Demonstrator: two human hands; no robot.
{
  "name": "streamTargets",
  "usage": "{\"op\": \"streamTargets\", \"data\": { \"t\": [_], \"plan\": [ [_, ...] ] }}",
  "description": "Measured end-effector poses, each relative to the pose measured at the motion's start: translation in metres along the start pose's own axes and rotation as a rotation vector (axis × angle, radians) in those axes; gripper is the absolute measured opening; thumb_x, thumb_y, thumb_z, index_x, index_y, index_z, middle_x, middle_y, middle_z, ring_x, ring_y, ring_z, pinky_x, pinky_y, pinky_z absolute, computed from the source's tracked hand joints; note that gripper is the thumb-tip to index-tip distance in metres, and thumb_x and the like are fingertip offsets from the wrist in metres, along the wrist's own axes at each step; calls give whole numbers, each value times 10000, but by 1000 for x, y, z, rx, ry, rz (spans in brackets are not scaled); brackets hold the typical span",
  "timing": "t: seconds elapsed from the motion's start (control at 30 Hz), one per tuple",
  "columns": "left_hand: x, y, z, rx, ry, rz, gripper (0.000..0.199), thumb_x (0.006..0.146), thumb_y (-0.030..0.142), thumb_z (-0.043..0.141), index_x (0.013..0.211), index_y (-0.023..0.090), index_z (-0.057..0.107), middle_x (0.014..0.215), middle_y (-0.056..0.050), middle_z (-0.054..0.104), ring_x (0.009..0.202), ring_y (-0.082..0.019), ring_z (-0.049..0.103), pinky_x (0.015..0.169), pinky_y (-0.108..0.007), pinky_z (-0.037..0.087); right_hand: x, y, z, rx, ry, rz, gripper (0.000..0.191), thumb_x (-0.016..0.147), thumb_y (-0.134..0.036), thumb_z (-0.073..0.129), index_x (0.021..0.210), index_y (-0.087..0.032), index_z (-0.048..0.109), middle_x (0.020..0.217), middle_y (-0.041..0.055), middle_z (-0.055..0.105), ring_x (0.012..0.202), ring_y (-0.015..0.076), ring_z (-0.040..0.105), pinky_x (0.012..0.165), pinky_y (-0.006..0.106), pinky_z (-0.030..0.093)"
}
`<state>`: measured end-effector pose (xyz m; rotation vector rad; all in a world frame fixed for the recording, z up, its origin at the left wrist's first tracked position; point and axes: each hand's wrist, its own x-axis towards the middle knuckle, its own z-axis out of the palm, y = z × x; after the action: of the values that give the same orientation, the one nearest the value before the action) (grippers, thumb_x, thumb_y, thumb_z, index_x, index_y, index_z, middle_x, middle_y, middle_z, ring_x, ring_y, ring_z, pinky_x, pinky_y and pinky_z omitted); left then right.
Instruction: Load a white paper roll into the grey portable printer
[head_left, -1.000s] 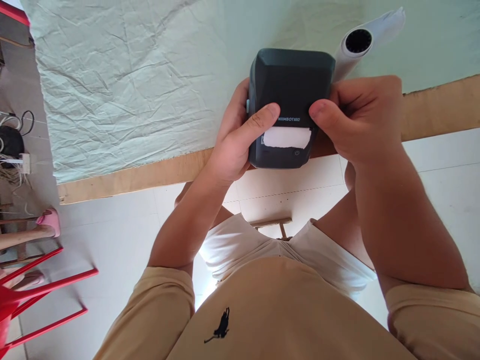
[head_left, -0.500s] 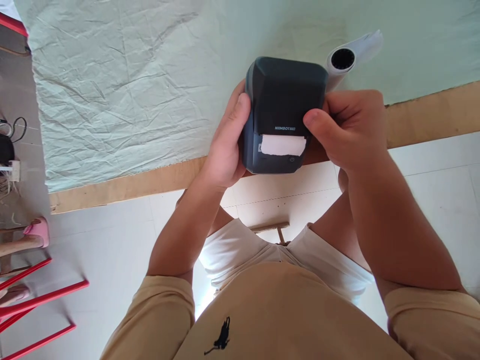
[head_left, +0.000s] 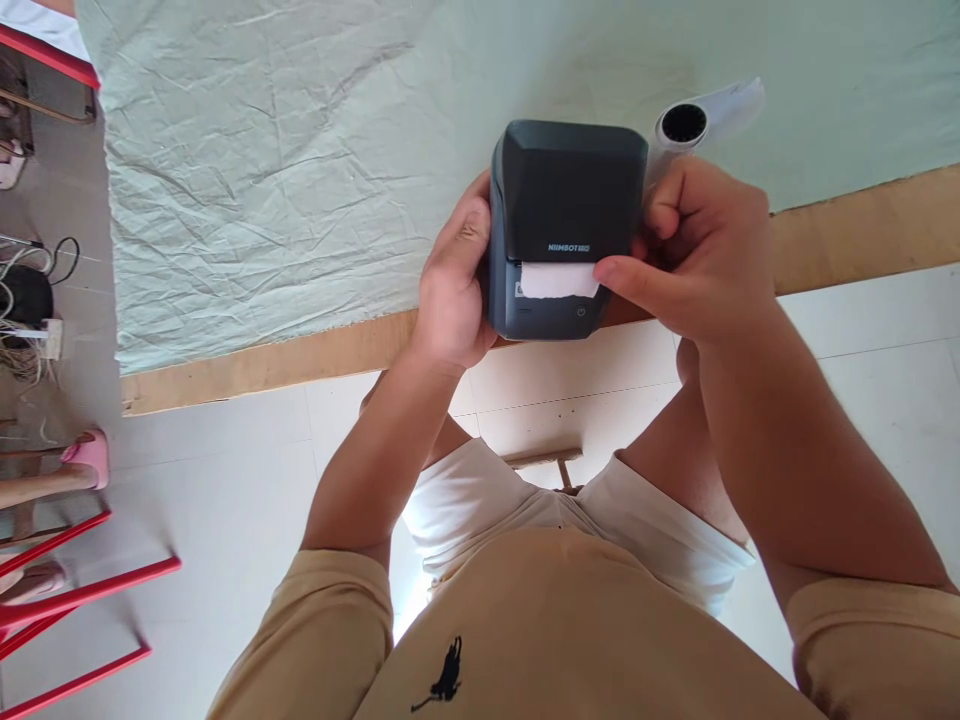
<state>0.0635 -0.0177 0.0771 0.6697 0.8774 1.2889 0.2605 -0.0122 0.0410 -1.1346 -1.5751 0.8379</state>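
A dark label printer (head_left: 574, 190) is held over the table's front edge, its lid closed. A short white paper strip (head_left: 556, 280) sticks out of its slot. My left hand (head_left: 457, 275) grips the printer's left side. At the printer's right side is my right hand (head_left: 694, 250), its thumb touching the right end of the strip and its other fingers curled; the part behind the printer's edge is hidden. Just behind my right hand, a white roll (head_left: 679, 135) with a dark core and a loose tail lies on the table.
Pale green cloth (head_left: 277, 180) covers the table, with a bare wooden edge (head_left: 270, 365) in front. Red metal legs (head_left: 97, 590), another person's foot in a pink slipper (head_left: 90, 458) and tangled cables (head_left: 26, 340) are at the left.
My right thumb has moved down and left, from the lid's corner to the paper strip. My right index finger has curled more. The printer has shifted slightly and tilted.
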Motion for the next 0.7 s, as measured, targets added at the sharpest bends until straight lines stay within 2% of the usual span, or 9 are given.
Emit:
{"op": "streamTargets", "data": {
  "t": [0.1,0.17,0.23,0.33,0.4,0.5,0.57,0.6,0.7],
  "plan": [
    [2,3,-1,-67,-94,-84,372,1251,394,518,1081,248,816,1179,-64,863,1220,-276,809,1124,-420,681,0,-5,5,0,132,-33,885,809,-1038,879,860,-329,352,699,-64,384,610,164,416,534,371,380],
    [3,4,-2,-52,-131,-128,259,1212,397,620,1159,241,819,1126,-61,852,1114,-275,811,1030,-423,675,0,-16,9,26,218,-58,818,922,-982,832,874,-330,340,733,-64,375,606,176,543,498,348,365],
    [3,3,-3,31,-145,-94,81,1122,319,778,1128,258,831,1081,-38,827,1044,-230,761,935,-356,630,1,-31,12,39,304,-119,665,1061,-755,824,890,-329,342,817,-45,398,701,199,709,480,329,373],
    [1,-1,-5,33,-96,-20,161,1169,389,726,1095,277,814,1057,-36,792,1108,-234,778,975,-346,614,4,-47,10,-33,378,-187,438,1123,-392,741,913,-327,363,948,-2,499,964,244,849,545,336,469],
    [0,-5,-7,36,-107,-15,158,1141,441,766,1135,302,841,1131,-53,822,1226,-274,786,1010,-367,632,7,-51,6,-128,336,-167,387,1125,-307,700,905,-321,382,998,14,588,1015,257,854,617,365,529],
    [4,-6,-16,50,-155,-11,182,1120,497,790,1171,332,846,1156,-59,846,1443,-340,761,1047,-414,662,16,-52,0,-401,196,-164,249,1048,-253,728,897,-293,534,928,-8,664,763,196,709,708,398,508],
    [8,-4,-21,83,-223,-19,174,1111,518,803,1161,359,857,1141,-72,851,1437,-339,746,977,-414,677,26,-53,-3,-648,38,-132,68,988,-264,756,970,-294,698,839,-26,650,711,186,590,756,399,465],
    [9,-3,-23,99,-239,-40,176,1097,520,824,1160,360,862,1131,-77,853,1384,-336,756,928,-407,672,31,-55,-4,-747,-64,-89,73,967,-288,788,1033,-310,767,815,-27,641,723,196,562,771,397,455],
    [10,2,-25,160,-222,-87,231,1111,528,811,1146,306,868,1063,-74,831,1265,-322,794,862,-381,629,44,-62,-6,-857,-282,20,366,862,-312,929,1220,-353,864,813,-27,675,761,217,551,775,387,464]
  ]
}}
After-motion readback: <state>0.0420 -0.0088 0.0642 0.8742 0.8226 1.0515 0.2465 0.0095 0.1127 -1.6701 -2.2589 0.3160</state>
